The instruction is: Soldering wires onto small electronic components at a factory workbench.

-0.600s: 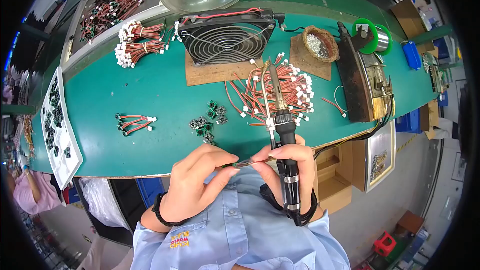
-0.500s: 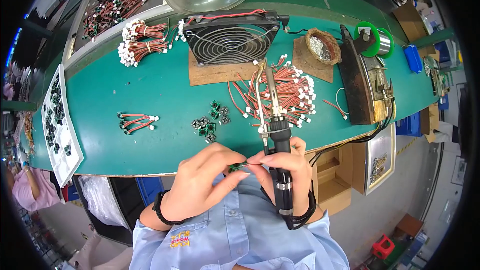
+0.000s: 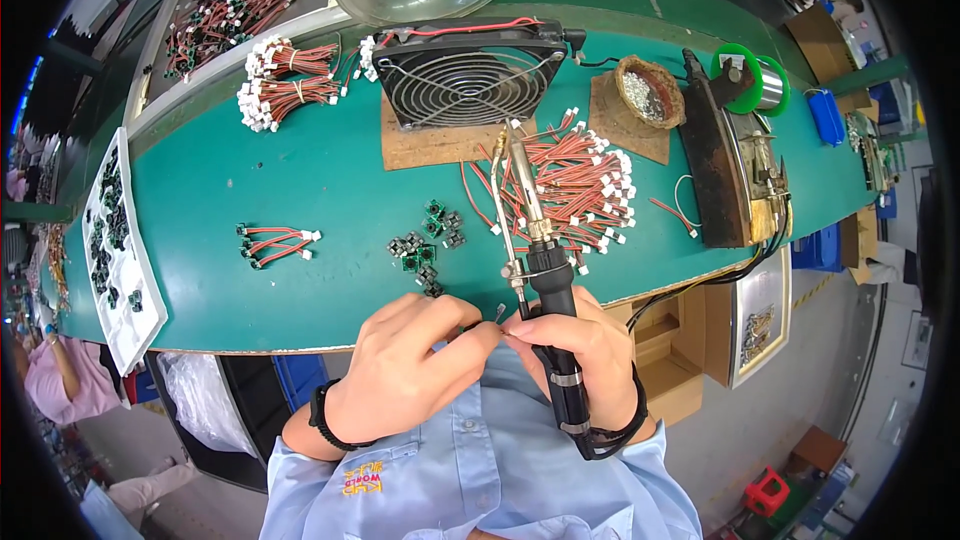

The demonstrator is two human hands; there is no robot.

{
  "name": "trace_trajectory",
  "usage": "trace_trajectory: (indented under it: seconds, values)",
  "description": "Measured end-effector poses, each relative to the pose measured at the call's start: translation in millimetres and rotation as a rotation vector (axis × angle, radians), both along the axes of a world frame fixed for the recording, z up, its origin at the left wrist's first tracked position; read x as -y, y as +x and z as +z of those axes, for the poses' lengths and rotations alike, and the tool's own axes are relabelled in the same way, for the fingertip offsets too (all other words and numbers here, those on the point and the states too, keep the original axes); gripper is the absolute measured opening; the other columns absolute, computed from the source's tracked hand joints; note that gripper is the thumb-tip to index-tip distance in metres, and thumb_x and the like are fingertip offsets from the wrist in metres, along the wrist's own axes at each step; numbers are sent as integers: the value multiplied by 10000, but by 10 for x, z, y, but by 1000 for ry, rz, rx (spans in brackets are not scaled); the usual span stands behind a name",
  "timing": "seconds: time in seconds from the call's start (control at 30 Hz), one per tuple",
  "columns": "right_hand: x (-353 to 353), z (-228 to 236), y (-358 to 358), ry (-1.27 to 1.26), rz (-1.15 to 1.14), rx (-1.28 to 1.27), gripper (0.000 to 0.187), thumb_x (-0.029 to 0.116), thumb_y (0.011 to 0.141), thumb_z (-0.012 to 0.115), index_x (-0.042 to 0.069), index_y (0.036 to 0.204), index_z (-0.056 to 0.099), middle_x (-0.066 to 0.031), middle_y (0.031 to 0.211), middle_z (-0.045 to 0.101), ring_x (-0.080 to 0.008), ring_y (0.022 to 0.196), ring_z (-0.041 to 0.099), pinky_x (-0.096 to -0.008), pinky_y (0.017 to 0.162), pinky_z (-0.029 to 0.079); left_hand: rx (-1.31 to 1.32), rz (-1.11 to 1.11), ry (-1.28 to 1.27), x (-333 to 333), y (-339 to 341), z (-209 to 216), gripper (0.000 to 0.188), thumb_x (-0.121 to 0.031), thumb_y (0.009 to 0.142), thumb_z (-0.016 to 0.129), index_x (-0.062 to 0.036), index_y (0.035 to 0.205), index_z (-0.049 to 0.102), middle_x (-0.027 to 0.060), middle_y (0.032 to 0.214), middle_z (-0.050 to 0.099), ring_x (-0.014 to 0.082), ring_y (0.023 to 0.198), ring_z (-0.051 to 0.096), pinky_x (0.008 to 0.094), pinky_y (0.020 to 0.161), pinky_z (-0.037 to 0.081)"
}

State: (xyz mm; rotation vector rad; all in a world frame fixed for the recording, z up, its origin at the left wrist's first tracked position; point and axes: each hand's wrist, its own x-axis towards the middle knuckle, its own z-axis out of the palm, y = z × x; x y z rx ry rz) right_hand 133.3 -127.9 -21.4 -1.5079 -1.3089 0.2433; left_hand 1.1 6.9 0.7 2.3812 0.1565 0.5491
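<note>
My left hand (image 3: 405, 365) is closed in a pinch near the table's front edge. A small green and black part is between its fingers, mostly hidden by them. My right hand (image 3: 585, 355) wraps round a black soldering iron (image 3: 550, 280) with a metal feed tube clamped along its side. The iron's tip points away from me, toward the fan. Right thumb and fingertips meet the left fingertips, and a small pale piece (image 3: 500, 312) shows just above them. Just beyond my hands lies a cluster of small black and green components (image 3: 425, 240).
Red-and-black wires with white connectors (image 3: 590, 185) lie in a pile behind the iron. A black fan (image 3: 470, 80) stands behind them. Finished-looking pieces (image 3: 275, 245) and a white tray (image 3: 145, 315) are at left. A round bowl (image 3: 648, 92) and solder spool (image 3: 768, 85) sit at right.
The iron has swung so its tip sits farther left. My left fingers have closed further over the small green part, which now hardly shows.
</note>
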Motion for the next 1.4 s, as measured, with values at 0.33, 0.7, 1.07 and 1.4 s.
trace_trajectory:
  seconds: [0.33, 0.7, 1.07, 1.4]
  values:
    - [-6, -27, -168, -17, -10, -291, 431, -106, 744, 663, 68, 1037, 399, -134, 849, 598, -154, 741, 596, -271, 668, 486, 55, 87, -190, 68, -68, -90, 211, 14, 670, 668, -30, 868, 610, 99, 823, 595, 252, 679, 582, 320, 594, 463]
    - [-94, 138, -111, -19, 9, -410, 438, -96, 768, 628, 81, 1050, 344, -115, 847, 564, -115, 705, 565, -231, 603, 455, 86, 211, -1302, 19, -99, -84, 228, -6, 860, 562, 4, 1082, 512, 93, 981, 609, 182, 911, 589, 306, 824, 466]
    - [-177, 181, -179, 25, 51, -420, 433, -84, 762, 646, 70, 1047, 359, -120, 845, 570, -118, 696, 569, -223, 553, 463, 160, 34, -1673, -22, -54, -207, 211, -81, 875, 585, -27, 1069, 525, 70, 985, 593, 130, 898, 552, 250, 759, 432]
    - [-203, 233, -193, 29, 81, -277, 430, -78, 744, 672, 41, 1035, 377, -129, 872, 588, -130, 744, 604, -206, 557, 475, 234, -92, -1797, -24, -67, -330, 184, -110, 889, 574, -48, 1055, 524, 85, 988, 595, 140, 895, 549, 268, 733, 424]
